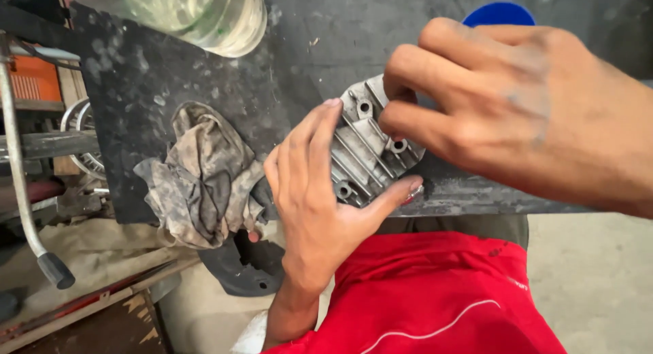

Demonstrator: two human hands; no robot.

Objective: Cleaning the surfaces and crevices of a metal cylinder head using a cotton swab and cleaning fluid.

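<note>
Finned metal cover: grey, ribbed face up, flat near the front edge of the dark table, between both hands. Shows round bolt holes at the corners, all empty, with no bolts or nuts to be seen anywhere close. Sits free of any engine or housing, so appears already taken off and now only being held and turned over in place. Looks dull and grimy along the ribs, so any cleaning or refitting seems not yet done. Nothing more to judge of progress from this view.

Left hand: comes up from below, fingers stretched along the cover's left edge, thumb hooked under the lower right corner. Closed on the part, bracing it from two sides.

Right hand: reaches in from the right, bent fingers pressed down on the upper right part of the ribbed face, touching it. Gripping there as far as can be told, with the thumb hidden behind the hand.

Just left of the left hand, a crumpled, stained rag, partly hanging over the table's edge. Farther back on the table, a clear plastic bottle, well apart from the cover. Behind the right hand, a blue round object, mostly hidden. Below the table edge, a red garment. At far left, a metal bar with a black tip among clutter.
</note>
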